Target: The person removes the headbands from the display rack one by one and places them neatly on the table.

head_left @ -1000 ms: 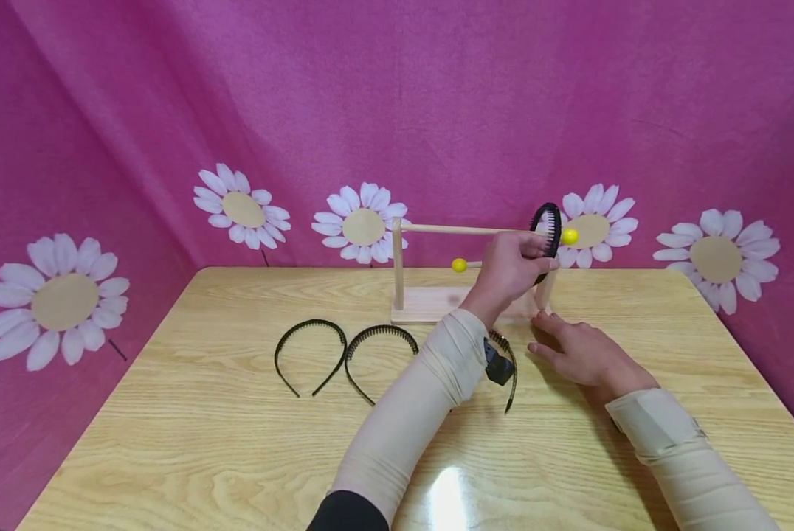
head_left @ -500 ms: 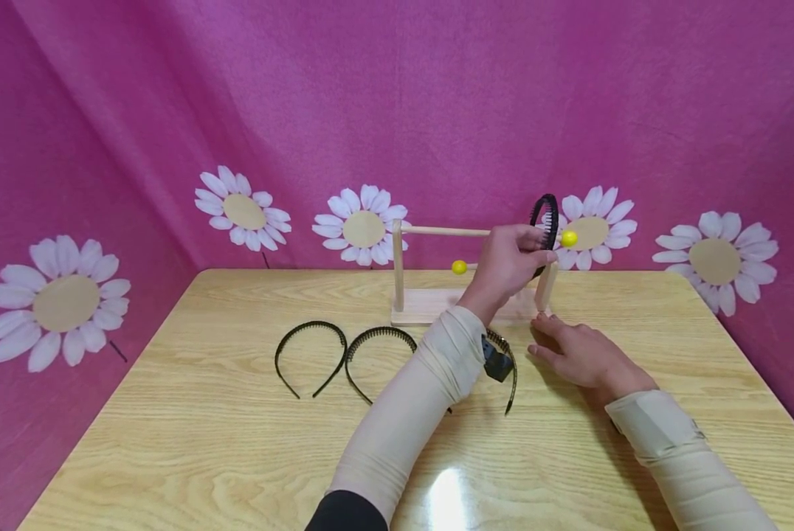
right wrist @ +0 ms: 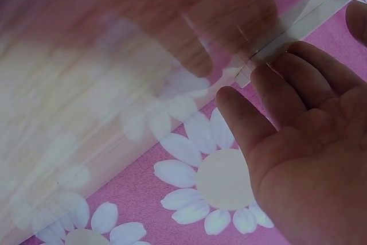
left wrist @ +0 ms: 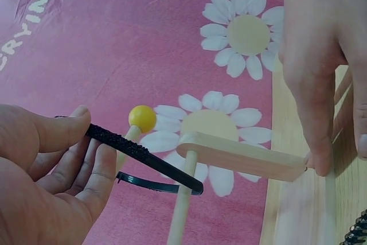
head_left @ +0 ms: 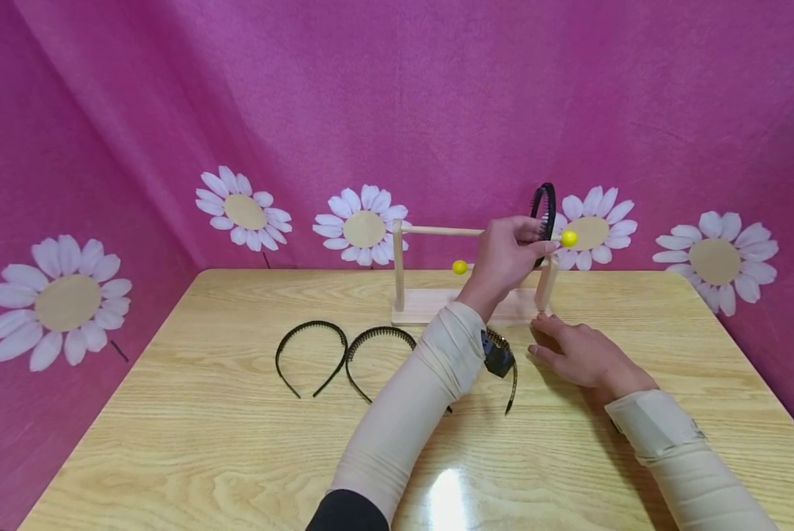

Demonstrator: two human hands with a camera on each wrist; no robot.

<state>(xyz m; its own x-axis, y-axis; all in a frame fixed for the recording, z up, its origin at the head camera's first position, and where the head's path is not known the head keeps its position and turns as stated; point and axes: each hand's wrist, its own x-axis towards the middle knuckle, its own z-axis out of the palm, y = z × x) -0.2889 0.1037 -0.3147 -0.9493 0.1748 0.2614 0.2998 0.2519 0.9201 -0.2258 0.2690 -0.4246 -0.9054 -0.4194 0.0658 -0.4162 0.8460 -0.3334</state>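
Observation:
My left hand (head_left: 506,251) pinches a black toothed headband (head_left: 548,203) by its side at the right end of the wooden rack's upper rod. In the left wrist view, the headband (left wrist: 149,159) stands close to that rod's yellow ball (left wrist: 142,119), and its bent end crosses the lower rod (left wrist: 182,205). Whether the upper rod passes through the headband, I cannot tell. My right hand (head_left: 589,354) lies low on the table with fingers extended, its fingertips touching the right front corner of the rack base (head_left: 423,302). The right wrist view shows this hand (right wrist: 309,119) palm side, holding nothing.
Black headbands lie on the table in front of the rack: one on the left (head_left: 344,354), another in the middle (head_left: 380,330) and a third on the right (head_left: 513,383). My left forearm covers parts of the latter two. A pink flowered cloth (head_left: 463,96) hangs behind the table.
My left hand has moved slightly upward, and the headband has risen with it beside the upper rod's yellow ball. My right hand has stayed at the rack's corner.

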